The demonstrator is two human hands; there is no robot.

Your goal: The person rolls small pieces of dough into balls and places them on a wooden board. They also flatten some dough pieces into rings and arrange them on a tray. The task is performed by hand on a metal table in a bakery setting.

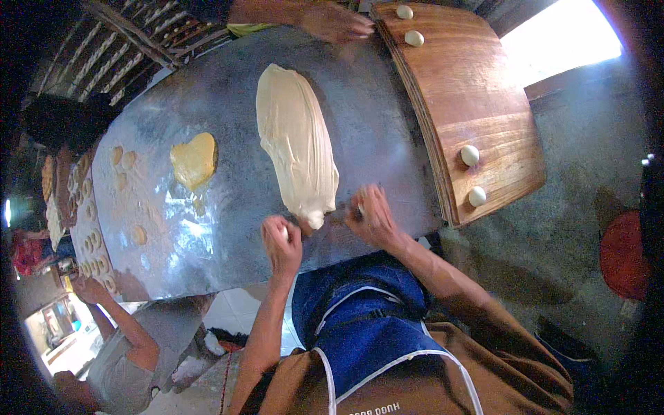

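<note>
The grip is together on both sides near the counter's near edge: the left hand [281,242] is clamped on a small piece of dough [285,234], which peeks out beside the thumb, and the right hand [379,218] is curled with another pale bit showing among its fingers.

Before them spreads the broad grey counter [238,76], a wooden board [477,83] lying along its right edge. The main mass of dough [294,131] rests near the counter's middle, its lower end between the two hands. Left of it sits a yellow, heart-shaped patch [194,161]; at the far edge, a co-worker's hand [339,24] reaches toward the board. Small tan rounds [140,235] dot a floured stretch by the left edge.

The portioning looks to be at an early stage. Most of the dough is still one uncut bulk; four egg-shaped balls [469,155] are already shaped and set on the board, two by its far end, two by its near end.

The mass's long axis runs from far edge to near edge, slightly aslant, with its broad, rounded end leaning toward the far left corner and its narrower, pinched end pointing at the near edge.
</note>
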